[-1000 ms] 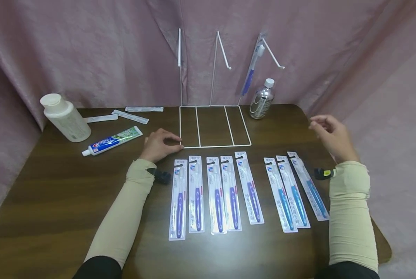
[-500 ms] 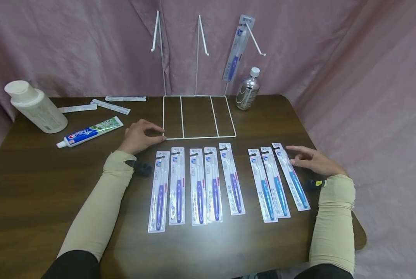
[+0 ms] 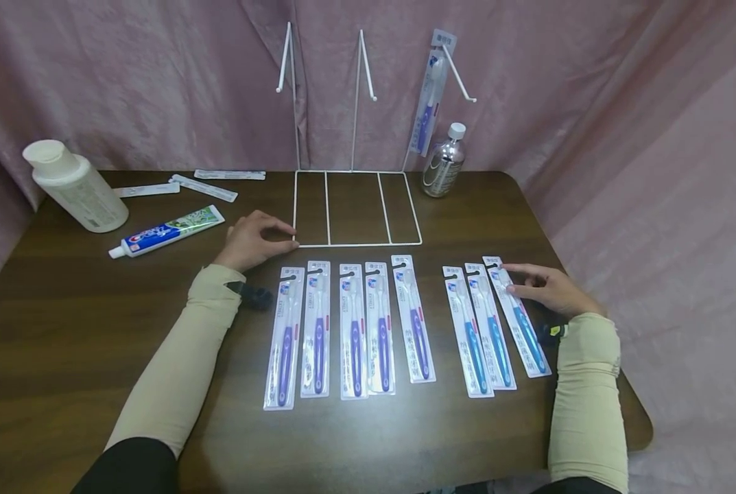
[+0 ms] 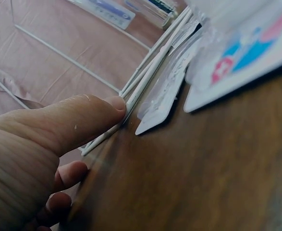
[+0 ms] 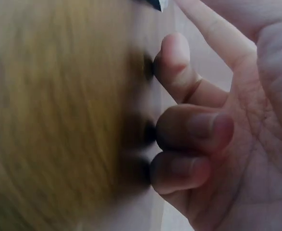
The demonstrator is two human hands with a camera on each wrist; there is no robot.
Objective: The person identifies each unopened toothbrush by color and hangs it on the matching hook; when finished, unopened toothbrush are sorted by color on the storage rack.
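Head view: the left hand (image 3: 253, 240) presses its thumb against the front left corner of the white wire rack (image 3: 355, 206), fingers curled loosely, gripping nothing. The right hand (image 3: 549, 288) lies near the counter's (image 3: 65, 329) right edge, straight fingertips touching the top of the rightmost blue toothbrush pack (image 3: 518, 319). Bare counter lies between rack and packs.

On my right wrist view the worktop (image 5: 49, 120) is a blur, and the frame edge crops the fingers (image 5: 189, 132).
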